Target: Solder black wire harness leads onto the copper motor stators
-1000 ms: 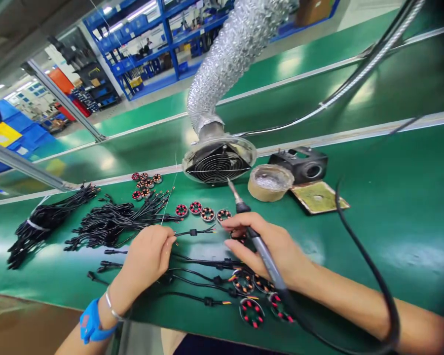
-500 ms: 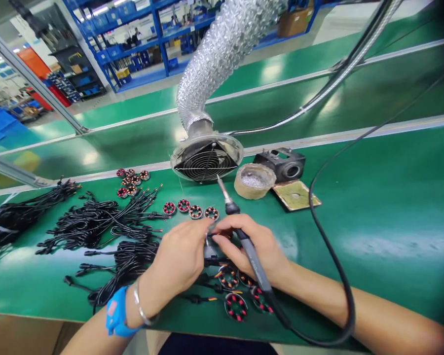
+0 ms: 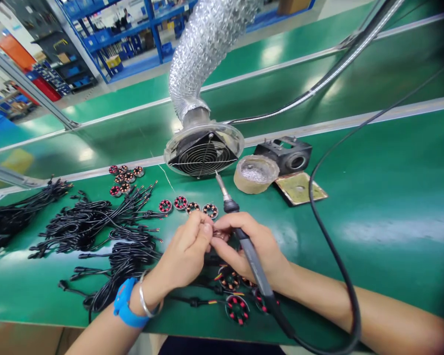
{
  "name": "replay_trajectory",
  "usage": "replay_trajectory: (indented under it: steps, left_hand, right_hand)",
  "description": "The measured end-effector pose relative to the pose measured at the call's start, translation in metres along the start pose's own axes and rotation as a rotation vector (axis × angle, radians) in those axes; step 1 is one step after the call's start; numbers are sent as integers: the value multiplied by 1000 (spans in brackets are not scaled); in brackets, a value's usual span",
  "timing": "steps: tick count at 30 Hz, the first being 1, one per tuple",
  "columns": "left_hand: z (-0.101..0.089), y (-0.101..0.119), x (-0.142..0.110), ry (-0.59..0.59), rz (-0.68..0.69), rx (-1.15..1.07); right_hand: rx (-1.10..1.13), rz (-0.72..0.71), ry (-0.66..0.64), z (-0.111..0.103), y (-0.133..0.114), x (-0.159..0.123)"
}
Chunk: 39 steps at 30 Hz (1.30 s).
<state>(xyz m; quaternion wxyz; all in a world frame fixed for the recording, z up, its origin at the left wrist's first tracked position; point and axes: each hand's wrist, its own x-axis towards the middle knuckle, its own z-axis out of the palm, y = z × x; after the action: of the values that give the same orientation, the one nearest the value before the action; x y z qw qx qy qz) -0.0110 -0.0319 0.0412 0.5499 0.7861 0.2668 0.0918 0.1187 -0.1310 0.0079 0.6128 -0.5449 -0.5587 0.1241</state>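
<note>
Far left: we had a tied cable bundle (image 3: 7,219), then loose black cables (image 3: 81,222). Our left hand (image 3: 187,249) was next, thumb and forefinger pinched narrow (on what, we couldn't tell). Fume extractor (image 3: 204,155) sat behind, good for smoke, we judged. A small part (image 3: 220,235), mostly hidden, was between both hands' fingertips, in front of the stator row (image 3: 210,210). Our right hand (image 3: 257,241) gripped the soldering iron (image 3: 253,259), tip pointing away, thumb and forefinger nearly together at the part. Doing it well, we reckoned, meant steady fingertips, the tip clear of skin and slack in the cord (image 3: 329,244) (it crossed our forearm, snag risk).
</note>
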Motion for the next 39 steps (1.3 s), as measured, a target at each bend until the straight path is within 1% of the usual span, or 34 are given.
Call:
replay_trajectory:
  steps: [4, 8, 14, 19, 23, 25, 29, 32, 35, 39]
  left_hand:
    - [-5, -8, 1, -8, 8, -7]
    - [-9, -12, 0, -27, -2, -48]
    - [-8, -15, 0, 10, -36, -149]
    - [-6, -15, -3, -20, -80, -191]
    - [-5, -14, -4, 38, -48, -97]
    - [-5, -12, -4, 39, -39, -32]
    - [-6, -7, -5, -36, -70, 133]
    - [-6, -5, -6, -77, -61, 208]
    - [-5, -3, -5, -94, -50, 259]
    - [-7, 2, -1, -140, -69, 368]
  right_hand:
    - [-17, 13, 9, -5, 0, 3]
    - [-32, 28, 11, -5, -1, 5]
    - [-10, 84, -29, -2, -4, 1]
    - [-27, 89, 4, -1, -6, 1]
    - [-10, 85, -16, 1, -5, -1]
    - [-33, 60, -29, 0, -3, -2]
    - [-154, -113, -20, -4, -2, 0]
    - [-152, -228, -64, -5, -5, 2]
    - [-192, -239, -88, -5, -5, 6]
    - [-245, -185, -99, -16, -1, 13]
